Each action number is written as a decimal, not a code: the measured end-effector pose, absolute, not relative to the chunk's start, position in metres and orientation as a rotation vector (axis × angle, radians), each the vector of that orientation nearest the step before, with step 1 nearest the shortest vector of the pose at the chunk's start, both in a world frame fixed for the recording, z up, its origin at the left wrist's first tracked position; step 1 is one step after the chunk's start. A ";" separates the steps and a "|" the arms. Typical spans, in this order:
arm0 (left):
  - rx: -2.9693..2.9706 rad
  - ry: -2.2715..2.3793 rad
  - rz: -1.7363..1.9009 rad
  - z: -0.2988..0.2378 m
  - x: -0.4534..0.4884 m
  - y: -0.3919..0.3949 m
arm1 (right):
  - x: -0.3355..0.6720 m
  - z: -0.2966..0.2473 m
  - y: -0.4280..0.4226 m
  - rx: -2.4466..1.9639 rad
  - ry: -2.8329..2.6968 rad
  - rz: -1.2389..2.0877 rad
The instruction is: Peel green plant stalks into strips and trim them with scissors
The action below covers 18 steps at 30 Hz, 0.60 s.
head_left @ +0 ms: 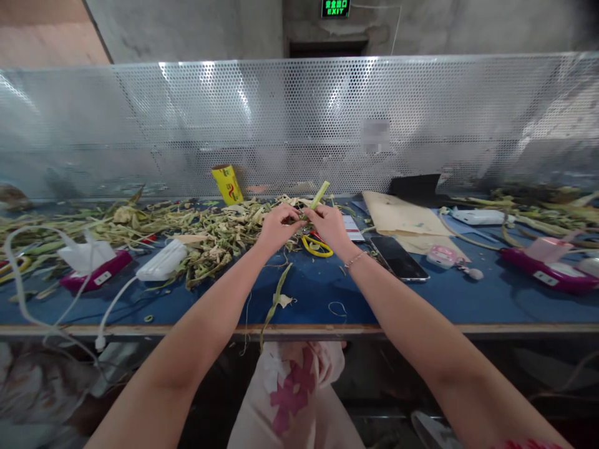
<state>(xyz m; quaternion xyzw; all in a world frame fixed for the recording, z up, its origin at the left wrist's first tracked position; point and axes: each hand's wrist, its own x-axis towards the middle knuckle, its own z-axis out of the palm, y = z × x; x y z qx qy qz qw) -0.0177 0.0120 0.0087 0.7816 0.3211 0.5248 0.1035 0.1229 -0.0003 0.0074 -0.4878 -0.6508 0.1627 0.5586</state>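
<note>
My right hand (pixel 329 226) is closed around a pale green plant stalk (pixel 320 194), whose cut upper end points up past the fingers. My left hand (pixel 279 226) has its fingers pinched at the stalk's lower part, fingertips close to those of the right. What lies right between the fingertips is partly hidden. Yellow-handled scissors (pixel 319 251) rest on the blue table just below the hands. Left of my left hand spreads a heap of dried leaves and stems (pixel 224 234). A single withered stem (pixel 277 299) lies between my forearms.
Left are a white power adapter (pixel 162 260), a purple-based box (pixel 100 274) and cables. A yellow box (pixel 227 185) stands behind the heap. Right lie a phone (pixel 400 259), brown paper (pixel 405 215), a pink case (pixel 441 256) and another purple-based box (pixel 545 273). A perforated metal screen (pixel 290 125) closes the back.
</note>
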 end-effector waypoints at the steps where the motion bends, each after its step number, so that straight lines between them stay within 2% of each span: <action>1: 2.296 0.965 1.552 0.008 -0.017 0.012 | 0.122 0.008 -0.001 -1.129 -1.531 0.426; 5: 2.121 1.056 1.632 0.007 -0.022 0.018 | 0.122 0.008 -0.005 -1.034 -1.496 0.531; 12: 1.807 1.013 1.691 0.008 -0.031 0.025 | 0.132 0.001 0.006 -1.259 -1.658 0.105; 18: 1.796 0.975 1.686 0.008 -0.030 0.023 | 0.137 0.000 0.016 -1.294 -1.525 0.230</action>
